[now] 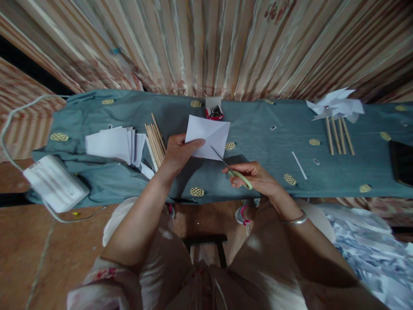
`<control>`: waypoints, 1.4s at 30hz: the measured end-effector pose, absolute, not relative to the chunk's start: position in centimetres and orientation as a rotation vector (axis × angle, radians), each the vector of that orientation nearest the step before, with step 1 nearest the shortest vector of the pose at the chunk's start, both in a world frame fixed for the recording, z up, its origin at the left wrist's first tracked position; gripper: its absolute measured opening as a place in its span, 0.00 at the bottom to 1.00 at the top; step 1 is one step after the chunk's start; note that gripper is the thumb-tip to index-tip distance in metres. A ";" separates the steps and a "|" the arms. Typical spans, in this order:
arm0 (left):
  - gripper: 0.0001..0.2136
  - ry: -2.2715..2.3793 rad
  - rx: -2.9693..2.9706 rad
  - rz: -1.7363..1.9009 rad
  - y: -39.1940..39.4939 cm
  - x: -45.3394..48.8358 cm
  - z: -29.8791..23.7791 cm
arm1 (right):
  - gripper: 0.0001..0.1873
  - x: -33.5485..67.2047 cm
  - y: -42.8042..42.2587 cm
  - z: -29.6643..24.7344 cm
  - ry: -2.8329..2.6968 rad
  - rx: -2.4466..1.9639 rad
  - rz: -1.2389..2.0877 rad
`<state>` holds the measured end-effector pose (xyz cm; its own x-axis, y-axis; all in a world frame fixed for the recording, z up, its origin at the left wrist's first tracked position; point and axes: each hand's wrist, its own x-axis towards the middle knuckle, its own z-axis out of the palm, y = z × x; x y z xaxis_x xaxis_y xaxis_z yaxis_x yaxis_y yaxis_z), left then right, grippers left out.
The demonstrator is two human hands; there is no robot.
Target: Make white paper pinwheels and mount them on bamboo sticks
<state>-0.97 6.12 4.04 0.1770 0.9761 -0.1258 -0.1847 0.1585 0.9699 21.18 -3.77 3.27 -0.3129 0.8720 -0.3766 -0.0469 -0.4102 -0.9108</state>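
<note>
A white square of paper (213, 131), with faint diagonal creases, is pinched at its left side by my left hand (179, 153), the thumb lying on top. My right hand (253, 176) is closed round the light green handles of a pair of scissors (240, 177). The scissor blades point up and left and lie at the lower right part of the paper. Whether the blades are parted I cannot tell. Just beyond the paper stands a small red and white box (214, 113) holding small dark metal pieces.
Left on the cloth-covered table (258, 137) lie stacked white paper (111, 144) and wooden sticks (155, 142). A power strip (56, 183) sits at the left edge. Paper pinwheels (337, 105) on sticks, a paper strip (299, 165) and a phone-like dark object (402, 161) lie right.
</note>
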 end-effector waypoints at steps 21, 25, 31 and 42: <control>0.11 1.044 1.023 1.043 5.8 -0.6 3.9 | 0.23 20.8 -3.8 3.5 -1.082 -1.291 1.799; 0.12 1.055 1.016 1.042 5.8 -0.6 3.9 | 0.23 20.7 -3.7 3.5 -1.083 -1.288 1.796; 0.10 1.037 1.043 1.034 5.7 -0.5 3.7 | 0.23 20.7 -3.8 3.4 -1.115 -1.293 1.771; 0.10 1.060 1.023 1.032 5.7 -0.4 3.9 | 0.21 20.5 -3.7 3.5 -1.041 -1.270 1.792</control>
